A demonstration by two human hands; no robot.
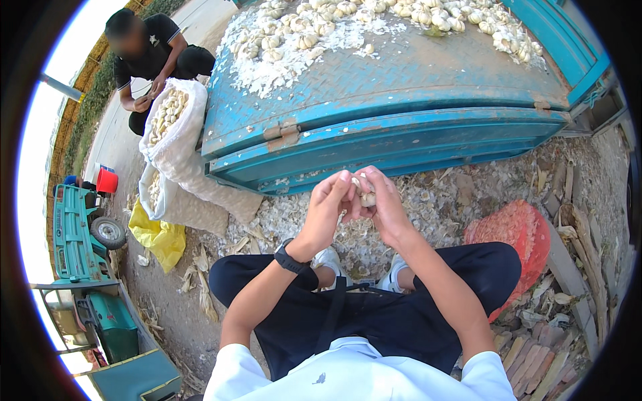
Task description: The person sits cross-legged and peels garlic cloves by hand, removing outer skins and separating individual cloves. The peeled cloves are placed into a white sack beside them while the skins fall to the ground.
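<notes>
Both my hands meet in front of me, above ground strewn with garlic skins, just short of the blue metal truck bed (381,120). Between the fingers of my left hand (328,200) and my right hand (383,203) is a garlic bulb (368,199), partly hidden by the fingers. A watch with a dark strap is on my left wrist. Many whole garlic bulbs (306,40) lie among loose papery skins along the far side of the truck bed.
A woven sack of garlic cloves (170,113) stands at the left, a second sack (155,193) beside it, near a yellow bag (156,235). Behind them a person (150,60) crouches. On the right are a red mesh bag (521,245), wood pieces (577,270) and stacked bricks (531,363).
</notes>
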